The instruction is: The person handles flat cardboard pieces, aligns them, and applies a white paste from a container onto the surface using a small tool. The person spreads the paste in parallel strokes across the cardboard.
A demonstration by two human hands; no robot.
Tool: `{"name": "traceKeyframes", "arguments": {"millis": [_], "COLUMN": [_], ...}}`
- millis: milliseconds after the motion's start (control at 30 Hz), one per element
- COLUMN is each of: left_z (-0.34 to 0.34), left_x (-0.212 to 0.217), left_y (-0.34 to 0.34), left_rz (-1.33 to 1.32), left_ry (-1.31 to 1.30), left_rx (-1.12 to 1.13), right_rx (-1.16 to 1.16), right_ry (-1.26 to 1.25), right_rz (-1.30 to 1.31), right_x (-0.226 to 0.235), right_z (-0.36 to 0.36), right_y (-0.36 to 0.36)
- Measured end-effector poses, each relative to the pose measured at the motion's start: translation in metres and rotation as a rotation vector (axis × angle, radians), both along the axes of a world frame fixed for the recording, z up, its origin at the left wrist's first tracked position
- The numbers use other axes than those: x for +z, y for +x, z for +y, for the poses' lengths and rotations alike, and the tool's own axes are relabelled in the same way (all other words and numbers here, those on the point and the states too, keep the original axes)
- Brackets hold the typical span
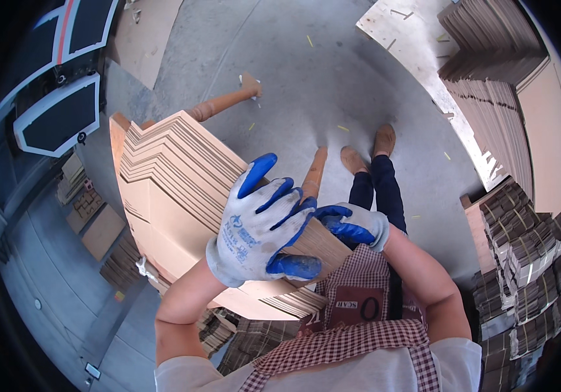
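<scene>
A thick stack of flat tan cardboard sheets [176, 147], with creased, stepped edges, rests in front of me on a wooden stand with turned legs [218, 104]. Over the stack's right side lies my left hand [261, 225], in a white glove with blue coated fingers; these are spread apart and touch the cardboard. My right hand [353, 225], gloved the same way, is at the stack's right end, close to the left fingertips. Its fingers are curled inward, and whatever lies between them is hidden.
Bundled cardboard [522, 228] is piled along the right, with tall stacks of sheets [489, 117] beyond it. A pale board [404, 32] lies on the grey floor at the far right. Dark machine panels [58, 114] stand at the left. My feet [368, 147] are beyond the stand's leg.
</scene>
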State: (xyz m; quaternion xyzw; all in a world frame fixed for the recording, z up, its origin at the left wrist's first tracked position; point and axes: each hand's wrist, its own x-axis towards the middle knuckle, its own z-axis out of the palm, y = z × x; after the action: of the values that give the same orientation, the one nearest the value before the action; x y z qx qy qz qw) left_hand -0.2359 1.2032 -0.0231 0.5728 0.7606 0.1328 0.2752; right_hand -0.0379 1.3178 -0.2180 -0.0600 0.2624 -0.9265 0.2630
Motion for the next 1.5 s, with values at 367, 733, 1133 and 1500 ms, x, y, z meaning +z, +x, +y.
{"name": "traceKeyframes", "arguments": {"millis": [367, 733, 1133, 1500], "left_z": [0.0, 0.007, -0.005, -0.022], "left_x": [-0.003, 0.005, -0.005, -0.013], "left_y": [-0.01, -0.011, -0.002, 0.004], "left_rz": [-0.042, -0.057, 0.027, 0.128], "left_ry": [0.024, -0.016, 0.058, 0.073], "left_rx": [-0.01, 0.016, 0.047, 0.03], "right_rx": [-0.024, -0.09, -0.24, -0.311], "right_ry": [0.002, 0.026, 0.742, 0.895], "right_rz": [-0.125, -0.138, 0.052, -0.007], "right_x": [0.02, 0.023, 0.068, 0.086], "right_z": [0.025, 0.026, 0.029, 0.022], "right_y": [-0.027, -0.023, -0.034, -0.036]}}
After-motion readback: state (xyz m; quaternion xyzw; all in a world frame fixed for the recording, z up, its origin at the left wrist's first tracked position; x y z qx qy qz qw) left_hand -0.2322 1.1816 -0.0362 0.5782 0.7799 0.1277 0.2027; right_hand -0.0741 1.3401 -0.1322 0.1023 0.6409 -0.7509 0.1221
